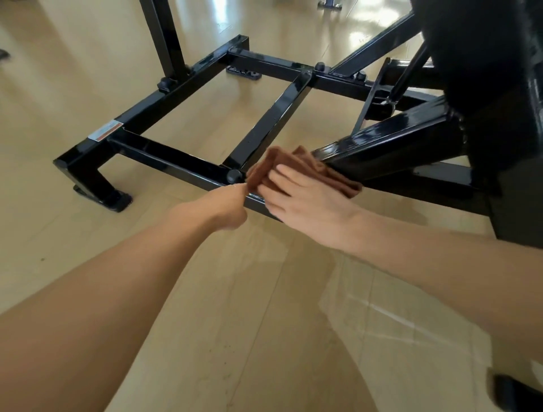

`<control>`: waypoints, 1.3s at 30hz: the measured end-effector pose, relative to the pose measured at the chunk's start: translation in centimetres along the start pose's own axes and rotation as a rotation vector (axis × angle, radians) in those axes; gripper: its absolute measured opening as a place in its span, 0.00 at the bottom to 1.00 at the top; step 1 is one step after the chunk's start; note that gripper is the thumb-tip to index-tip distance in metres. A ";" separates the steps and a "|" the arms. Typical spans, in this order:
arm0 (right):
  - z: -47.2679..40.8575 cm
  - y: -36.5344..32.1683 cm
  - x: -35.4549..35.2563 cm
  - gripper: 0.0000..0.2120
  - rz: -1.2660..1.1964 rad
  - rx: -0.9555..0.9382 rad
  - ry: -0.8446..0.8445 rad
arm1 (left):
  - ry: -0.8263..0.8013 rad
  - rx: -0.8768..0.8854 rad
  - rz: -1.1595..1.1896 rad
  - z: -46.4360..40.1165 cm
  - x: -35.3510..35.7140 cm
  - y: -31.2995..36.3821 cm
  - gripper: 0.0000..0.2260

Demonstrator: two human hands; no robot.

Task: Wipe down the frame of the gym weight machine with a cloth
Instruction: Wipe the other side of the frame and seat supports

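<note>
At the frame (182, 164), right hand (305, 200) presses the cloth (282, 164) with straight fingers; left hand (223, 206) pinches its corner.

Pale wooden floor (241, 308), glossy, streaked with window glare at upper right. Small dark specks scattered near the bottom. A second black base (330, 3) barely visible at the top edge, far off.
</note>
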State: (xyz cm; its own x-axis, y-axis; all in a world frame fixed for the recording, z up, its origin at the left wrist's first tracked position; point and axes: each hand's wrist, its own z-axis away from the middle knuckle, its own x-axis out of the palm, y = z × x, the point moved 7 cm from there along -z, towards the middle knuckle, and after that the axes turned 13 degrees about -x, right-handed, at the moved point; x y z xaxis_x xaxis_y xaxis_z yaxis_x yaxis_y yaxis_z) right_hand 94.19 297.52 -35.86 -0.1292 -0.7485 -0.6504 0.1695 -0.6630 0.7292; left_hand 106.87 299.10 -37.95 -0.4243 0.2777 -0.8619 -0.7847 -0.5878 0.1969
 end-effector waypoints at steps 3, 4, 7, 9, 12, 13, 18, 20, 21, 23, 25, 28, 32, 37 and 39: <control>-1.2 -1.0 1.1 0.27 -0.076 0.032 0.015 | 0.017 -0.015 0.013 0.4 0.0 0.0 0.27; -0.7 -1.2 1.3 0.29 -0.103 0.042 0.038 | 0.020 0.000 0.024 0.7 0.2 0.0 0.29; 2.5 -2.5 2.2 0.38 -0.241 0.093 0.137 | 0.075 0.108 0.103 1.5 0.2 0.6 0.34; 4.4 -3.6 3.0 0.42 -0.370 0.171 0.166 | 0.116 0.210 0.212 2.1 -0.6 2.1 0.37; 5.6 -4.7 3.6 0.41 -0.605 0.276 0.218 | 0.126 0.336 0.334 3.5 -0.6 5.4 0.37; 5.6 -4.8 3.8 0.39 -0.671 0.297 0.235 | 0.125 0.336 0.364 3.7 -0.2 6.0 0.38; 6.6 -4.1 5.5 0.29 -0.944 0.529 0.279 | 0.183 0.285 0.299 3.8 1.4 6.3 0.48; 7.9 -3.7 5.8 0.27 -1.016 0.599 0.304 | 0.198 0.276 0.293 3.7 1.4 6.1 0.50; 8.7 -3.7 6.0 0.26 -1.032 0.618 0.296 | 0.214 0.267 0.287 3.8 1.5 6.2 0.51; 10.7 -4.3 6.1 0.26 -1.035 0.636 0.268 | 0.246 0.236 0.292 3.9 2.0 6.7 0.51; 13.7 -5.6 6.4 0.26 -1.030 0.681 0.229 | 0.283 0.200 0.316 4.0 2.5 7.4 0.52; 20.0 -7.7 7.3 0.28 -1.000 0.866 0.145 | 0.350 0.185 0.377 4.0 2.9 8.1 0.50; 25.5 -9.6 7.7 0.28 -1.010 1.178 0.057 | 0.375 0.198 0.389 3.9 3.2 8.0 0.50; 19.8 -8.0 6.7 0.28 -0.917 1.170 0.126 | 0.384 0.192 0.393 4.2 3.3 8.5 0.49; 14.8 -7.0 6.2 0.28 -0.907 0.981 0.171 | 0.392 0.189 0.401 4.2 3.4 8.6 0.49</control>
State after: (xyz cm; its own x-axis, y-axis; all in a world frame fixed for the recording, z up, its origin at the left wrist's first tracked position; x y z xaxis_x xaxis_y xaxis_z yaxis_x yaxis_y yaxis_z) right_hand 77.73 297.27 -41.84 0.3124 -0.0790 -0.9467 -0.6832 -0.7111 -0.1661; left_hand 96.82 298.17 -37.23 -0.5339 -0.2614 -0.8041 -0.6795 -0.4334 0.5920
